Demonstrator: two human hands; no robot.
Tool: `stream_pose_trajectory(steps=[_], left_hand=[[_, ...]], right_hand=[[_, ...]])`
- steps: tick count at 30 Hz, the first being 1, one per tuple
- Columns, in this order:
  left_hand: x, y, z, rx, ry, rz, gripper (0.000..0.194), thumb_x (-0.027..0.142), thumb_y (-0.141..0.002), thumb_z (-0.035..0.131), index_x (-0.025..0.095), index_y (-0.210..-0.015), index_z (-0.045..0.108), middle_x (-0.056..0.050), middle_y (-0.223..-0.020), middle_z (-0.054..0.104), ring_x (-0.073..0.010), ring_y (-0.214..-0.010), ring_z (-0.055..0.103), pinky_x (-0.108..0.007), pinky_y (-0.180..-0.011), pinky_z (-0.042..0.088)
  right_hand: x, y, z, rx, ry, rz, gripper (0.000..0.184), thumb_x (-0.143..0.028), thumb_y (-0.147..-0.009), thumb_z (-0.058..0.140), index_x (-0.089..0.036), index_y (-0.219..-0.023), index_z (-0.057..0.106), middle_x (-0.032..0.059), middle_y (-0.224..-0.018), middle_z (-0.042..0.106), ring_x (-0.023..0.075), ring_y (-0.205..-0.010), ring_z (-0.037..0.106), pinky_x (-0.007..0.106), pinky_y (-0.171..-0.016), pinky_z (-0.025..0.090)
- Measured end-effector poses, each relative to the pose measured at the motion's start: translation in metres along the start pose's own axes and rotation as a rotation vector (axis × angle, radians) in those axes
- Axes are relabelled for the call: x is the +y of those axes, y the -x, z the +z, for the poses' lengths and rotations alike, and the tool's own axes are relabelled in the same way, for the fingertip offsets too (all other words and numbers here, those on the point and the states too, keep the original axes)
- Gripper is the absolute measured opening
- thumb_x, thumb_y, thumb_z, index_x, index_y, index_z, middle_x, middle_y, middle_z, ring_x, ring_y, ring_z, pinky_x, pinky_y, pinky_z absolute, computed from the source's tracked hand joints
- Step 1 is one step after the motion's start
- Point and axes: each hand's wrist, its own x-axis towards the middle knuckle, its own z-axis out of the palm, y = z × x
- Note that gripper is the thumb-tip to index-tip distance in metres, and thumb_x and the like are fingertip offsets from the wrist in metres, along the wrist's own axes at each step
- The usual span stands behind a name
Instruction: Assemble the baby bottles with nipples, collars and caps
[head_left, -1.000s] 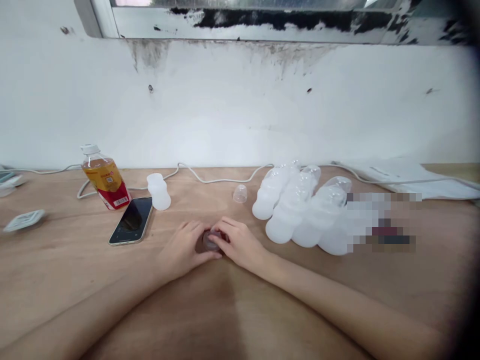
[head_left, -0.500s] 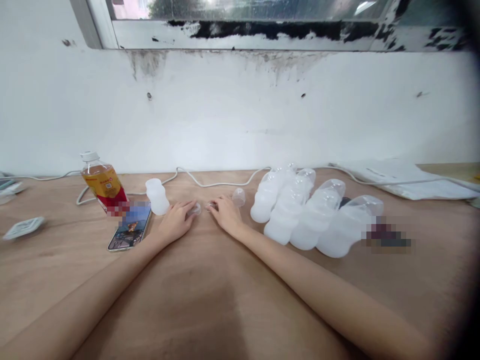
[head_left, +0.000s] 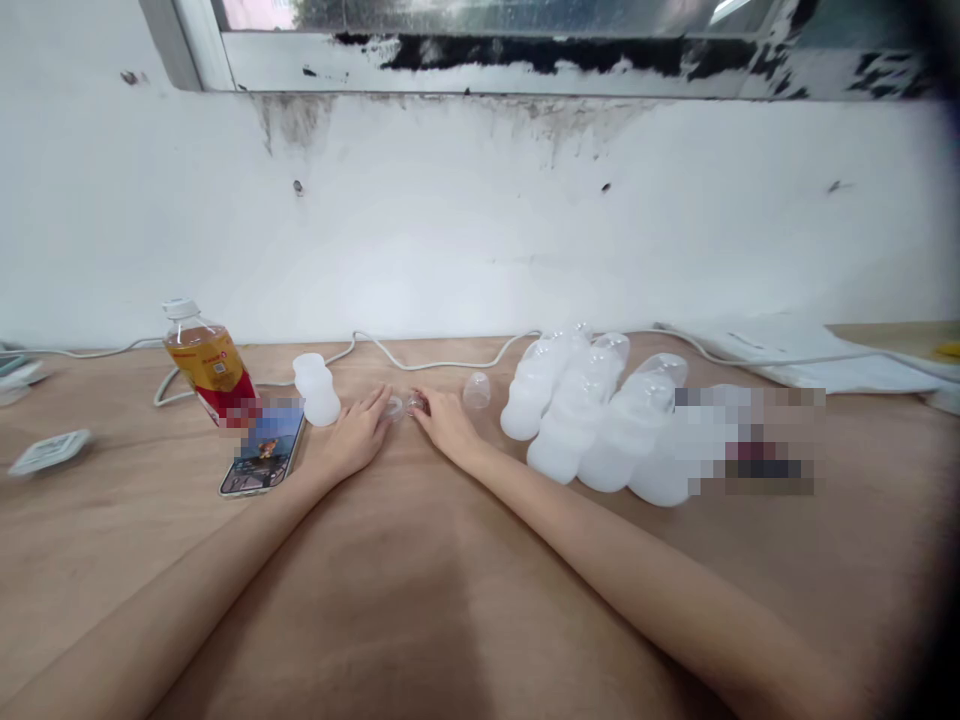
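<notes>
Both my arms stretch forward over the wooden table. My left hand lies palm down with fingers extended, its fingertips touching a small clear plastic piece. My right hand rests beside it, fingertips pinched on another small clear piece. A clear plastic cap stands just right of my right hand. A white translucent bottle stands upright left of my left hand.
Several translucent plastic bottles lie in a row at the right. A drink bottle with a red-yellow label and a phone sit at the left. A white cable runs along the wall. White cloth lies far right.
Both hands have slid forward from the near middle of the table to near the cap, carrying the small clear pieces apart. The phone screen has lit up.
</notes>
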Motion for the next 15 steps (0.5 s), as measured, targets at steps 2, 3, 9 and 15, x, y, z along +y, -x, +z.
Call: stream_pose_trajectory(steps=[2, 3, 9, 15], left_hand=[[-0.002, 0.0, 0.001, 0.015, 0.006, 0.01, 0.05, 0.025, -0.084, 0.033, 0.012, -0.132, 0.025, -0.013, -0.138, 0.026, -0.026, -0.123, 0.032, -0.044, -0.095, 0.032], [-0.002, 0.0, 0.002, 0.023, 0.009, 0.014, 0.051, 0.025, -0.084, 0.033, 0.011, -0.132, 0.025, -0.014, -0.138, 0.026, -0.0254, -0.123, 0.032, -0.043, -0.096, 0.032], [-0.005, -0.002, 0.005, 0.077, 0.045, 0.017, 0.046, 0.021, -0.084, 0.031, 0.005, -0.128, 0.031, -0.018, -0.132, 0.036, -0.0242, -0.12, 0.036, -0.04, -0.097, 0.033], [0.017, 0.01, -0.012, 0.186, 0.073, 0.043, 0.046, 0.024, -0.083, 0.036, 0.009, -0.126, 0.031, -0.017, -0.135, 0.029, -0.0256, -0.124, 0.03, -0.043, -0.1, 0.028]], right_hand=[[-0.015, 0.011, -0.016, 0.03, 0.041, -0.011, 0.045, -0.018, -0.079, 0.048, -0.006, -0.121, 0.04, 0.0182, -0.12, 0.046, 0.0236, -0.11, 0.044, 0.036, -0.089, 0.036], [-0.023, 0.02, -0.028, 0.051, 0.076, -0.029, 0.05, -0.018, -0.077, 0.05, -0.006, -0.123, 0.037, 0.0197, -0.126, 0.039, 0.0265, -0.116, 0.037, 0.039, -0.092, 0.033], [-0.045, 0.088, -0.133, 0.275, 0.544, -0.055, 0.036, -0.03, -0.08, 0.048, -0.01, -0.11, 0.047, 0.0228, -0.12, 0.04, 0.0382, -0.114, 0.033, 0.051, -0.085, 0.034], [-0.007, 0.105, -0.168, 0.193, 0.744, 0.019, 0.032, -0.043, -0.078, 0.048, -0.017, -0.097, 0.047, 0.0139, -0.083, 0.055, 0.024, -0.064, 0.054, 0.031, -0.047, 0.038]])
